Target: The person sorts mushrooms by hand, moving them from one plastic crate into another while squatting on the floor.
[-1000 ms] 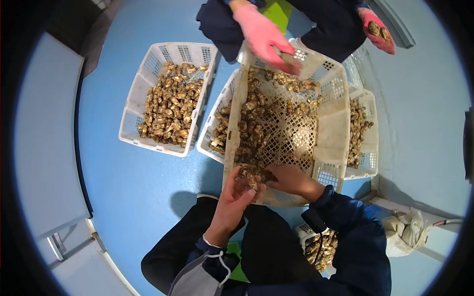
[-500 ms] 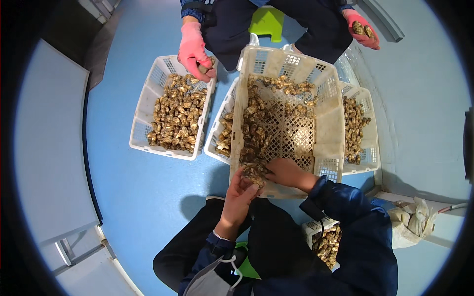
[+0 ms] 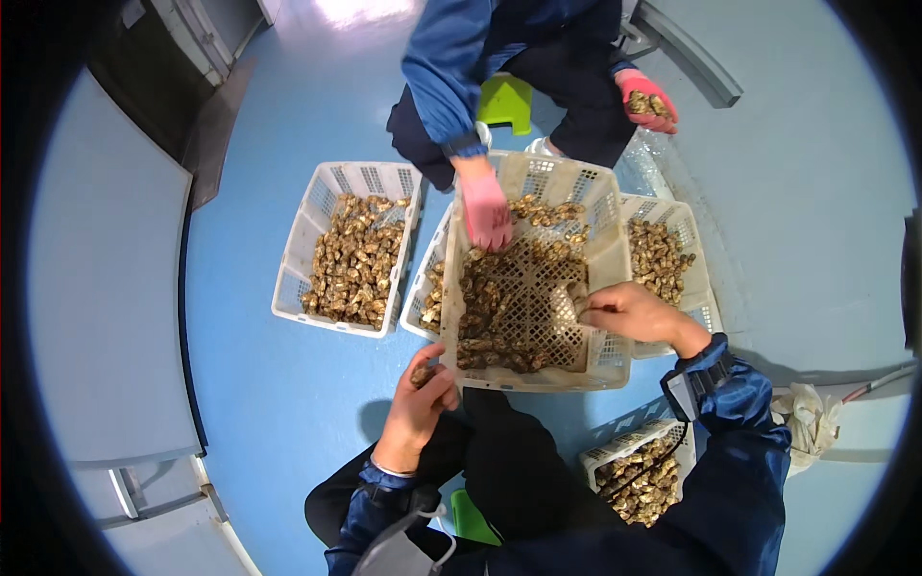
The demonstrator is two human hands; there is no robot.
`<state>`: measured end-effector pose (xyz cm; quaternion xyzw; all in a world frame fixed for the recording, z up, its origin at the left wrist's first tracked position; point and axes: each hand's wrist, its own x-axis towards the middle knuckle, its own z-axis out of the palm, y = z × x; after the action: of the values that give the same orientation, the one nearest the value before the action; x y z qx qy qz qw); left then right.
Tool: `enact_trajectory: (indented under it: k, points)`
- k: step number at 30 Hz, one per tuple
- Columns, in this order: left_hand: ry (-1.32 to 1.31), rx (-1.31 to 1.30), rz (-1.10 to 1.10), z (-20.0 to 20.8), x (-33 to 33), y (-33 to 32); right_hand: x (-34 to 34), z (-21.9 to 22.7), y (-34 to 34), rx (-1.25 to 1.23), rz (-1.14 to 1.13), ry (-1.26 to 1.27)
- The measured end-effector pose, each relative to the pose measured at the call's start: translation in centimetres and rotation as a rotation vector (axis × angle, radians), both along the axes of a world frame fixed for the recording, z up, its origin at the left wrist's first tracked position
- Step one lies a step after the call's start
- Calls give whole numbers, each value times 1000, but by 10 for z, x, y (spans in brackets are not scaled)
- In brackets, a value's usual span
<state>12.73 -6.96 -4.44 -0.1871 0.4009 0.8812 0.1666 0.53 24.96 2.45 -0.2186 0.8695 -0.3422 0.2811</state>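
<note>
In front of me a large off-white crate with latticed walls and floor holds knobbly brown-and-cream pieces, mostly along its left and near sides; their kind is unclear. My left hand is at the crate's near left corner, closed around a small brown piece. Over the crate's right part, my right hand pinches a pale brown piece blurred by motion. Across from me, a co-worker's pink-gloved hand reaches into the same crate, while the other glove holds several pieces.
A white crate of such pieces stands left on the blue floor. Two more white crates show partly under the large one. Another crate sits by my right leg. Nearby are a green stool and a pale sack.
My hands have moved apart: the left toward the near left corner, the right across to the crate's right part. The co-worker's bare-of-pieces glove went from the left crate into the large crate.
</note>
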Motion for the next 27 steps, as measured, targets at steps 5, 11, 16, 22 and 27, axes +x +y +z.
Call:
enact_trajectory:
  k: [5, 11, 16, 22, 27]
  points:
    - [-55, -1, -38, 27, 17, -4, 28, 3, 90, -136, -400, -126]
    - [-61, -16, -32, 60, 18, -5, 38, -24, 185, 531, -438, 379]
    - [14, -16, 71, 85, 16, 12, 29, -73, 97, 351, -112, 292]
    - [14, -2, 55, 73, -3, 47, 42, -187, -9, 280, 561, 492]
    - [25, 124, 86, 71, -12, 59, 31, -242, -38, 72, 760, 527]
